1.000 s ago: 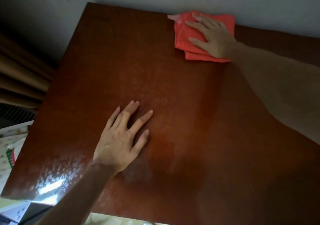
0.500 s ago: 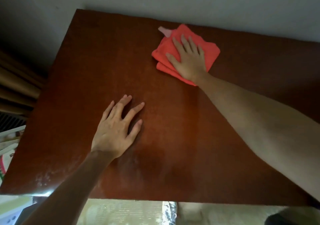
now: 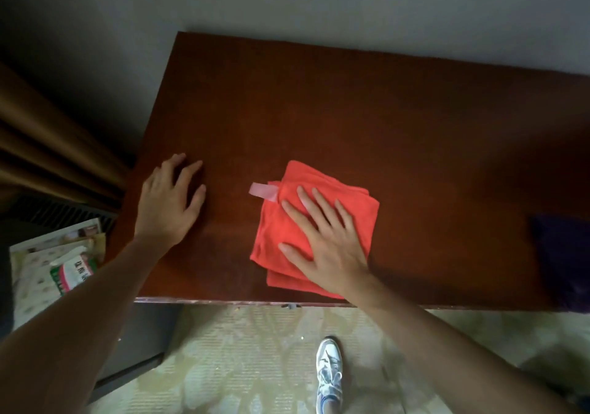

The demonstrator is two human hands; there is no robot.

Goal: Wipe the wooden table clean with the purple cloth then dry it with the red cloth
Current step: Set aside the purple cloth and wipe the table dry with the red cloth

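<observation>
The right hand (image 3: pixel 332 241) lies flat on the folded red cloth (image 3: pixel 287 231), fingers straight and spread, palm pressing the fabric onto the wooden tabletop (image 3: pixel 319 110). The cloth sits near the front edge of the tabletop, a little left of its middle, folded into a rough square with its layers slightly offset. A pale pink hanging loop (image 3: pixel 263 191) sticks out from its upper left corner and lies on the wood.

The left hand (image 3: pixel 169 203) rests on the tabletop close to the left edge, well apart from the red cloth. Its fingers are straight and loosely spread, and they hold nothing; the fingertips touch the wood.

The purple cloth (image 3: pixel 565 260) lies at the far right of the tabletop, near the front edge, dark and partly cut off by the frame. It is well apart from both hands.

The tabletop is a dark reddish brown and stands against a grey wall (image 3: pixel 351 8). Brown curtains (image 3: pixel 48 145) hang to its left. Below them, beside the left edge of the tabletop, lies a stack of printed papers and packets (image 3: pixel 54 263). In front of the tabletop the floor carries a pale patterned carpet (image 3: pixel 239 356), and 1 white and grey shoe (image 3: pixel 329 372) of the person stands on it.
</observation>
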